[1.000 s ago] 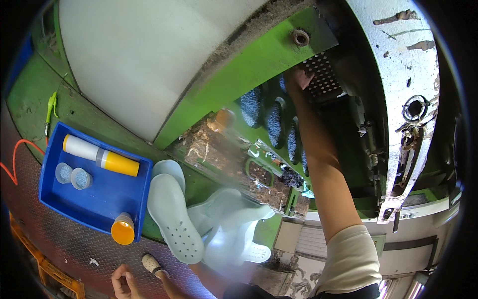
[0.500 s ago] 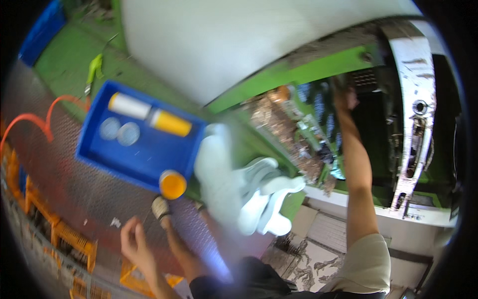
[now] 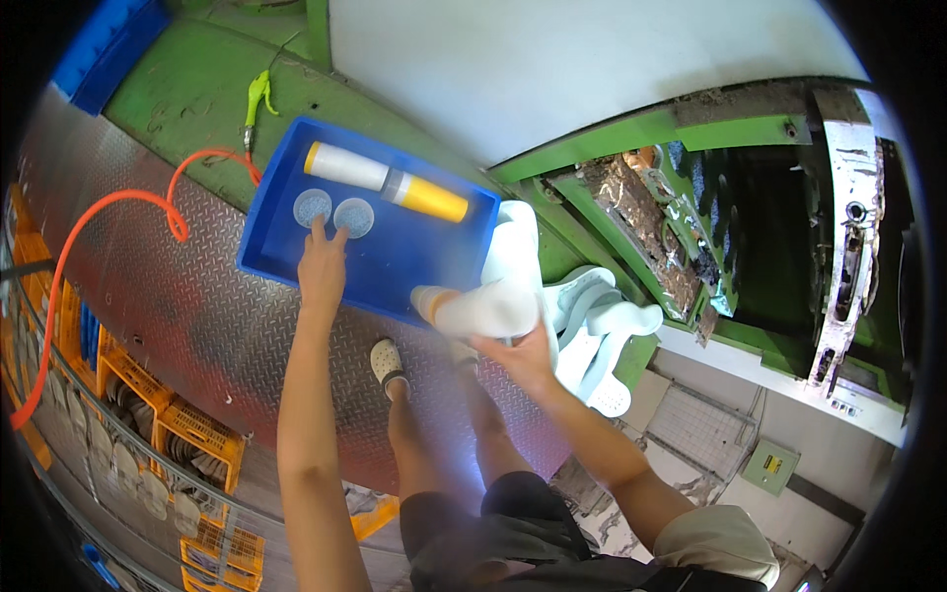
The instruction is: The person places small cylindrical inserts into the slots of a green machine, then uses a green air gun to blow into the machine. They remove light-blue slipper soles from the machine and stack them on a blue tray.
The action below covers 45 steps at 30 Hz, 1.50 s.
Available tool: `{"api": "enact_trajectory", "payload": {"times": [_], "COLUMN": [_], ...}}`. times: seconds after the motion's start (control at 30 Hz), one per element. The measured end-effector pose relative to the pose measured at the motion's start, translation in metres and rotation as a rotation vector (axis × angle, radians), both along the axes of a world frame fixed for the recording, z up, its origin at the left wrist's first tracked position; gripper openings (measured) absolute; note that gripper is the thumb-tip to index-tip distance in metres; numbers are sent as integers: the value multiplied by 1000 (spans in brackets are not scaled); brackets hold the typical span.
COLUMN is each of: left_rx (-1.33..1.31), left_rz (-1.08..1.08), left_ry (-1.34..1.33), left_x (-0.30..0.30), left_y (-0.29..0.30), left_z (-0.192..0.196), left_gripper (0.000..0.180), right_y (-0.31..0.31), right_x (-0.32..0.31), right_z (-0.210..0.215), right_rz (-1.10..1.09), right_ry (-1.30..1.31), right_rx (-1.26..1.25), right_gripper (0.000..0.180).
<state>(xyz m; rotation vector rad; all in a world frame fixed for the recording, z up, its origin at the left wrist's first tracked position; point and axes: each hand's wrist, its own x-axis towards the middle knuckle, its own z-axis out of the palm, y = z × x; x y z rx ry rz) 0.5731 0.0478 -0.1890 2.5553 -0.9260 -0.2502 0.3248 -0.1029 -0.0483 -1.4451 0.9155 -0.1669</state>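
My left hand (image 3: 323,266) reaches into a blue tray (image 3: 385,286). Its fingers are apart at the near rims of two small round cups: a left cup (image 3: 313,206) and a right cup (image 3: 353,217), each holding pale bluish granules. Whether the fingertips press on the rims I cannot tell. My right hand (image 3: 521,357) is closed round a blurred white cup (image 3: 498,308) over the tray's front right corner. A yellowish cup end (image 3: 430,302) shows beside it; whether it belongs to the same stack is unclear. A white and yellow cup stack (image 3: 385,182) lies along the tray's far side.
Pale moulded foam pieces (image 3: 604,321) are piled right of the tray. A green air gun (image 3: 257,96) with an orange coiled hose (image 3: 118,197) lies at left. The green machine's opening (image 3: 779,227) is at right; orange crates (image 3: 202,444) stand lower left.
My right arm has come out of the machine opening and its hand now holds a white cup. My left hand has moved up from the lower left to the two granule cups.
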Motion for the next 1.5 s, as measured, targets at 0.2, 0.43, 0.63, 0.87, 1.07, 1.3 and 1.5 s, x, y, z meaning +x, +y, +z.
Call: {"api": "enact_trajectory", "payload": {"times": [0.2,0.43,0.63,0.87,1.07,1.3,1.5], "left_rx": [-102,-429,-676,-654,-653,-489,-316], "left_rz": [46,-75,-226,-192,-43,113,174], "left_ry": [112,-104,51,-29,117,75,45], "left_x": [14,-82,-201,-306,-366,-384,-383], "left_y": [-13,-25,-73,-146,-161,-151,-134], "left_z": [-1,192,302,285,254,215,187], "left_gripper": [14,26,29,28,20,15,16], "right_y": [-2,-48,-73,-197,-464,-676,-722], "right_x": [-7,-23,-72,-196,-244,-269,-249], "right_z": [8,91,124,135,124,94,96], "right_rz": [247,323,208,-54,-363,-182,1], "right_ry": [46,-107,-267,28,289,666,785], "right_rx": [-313,-720,-362,-440,-1118,-1493,-1517], "right_gripper": [86,80,88,88,85,84,69]}}
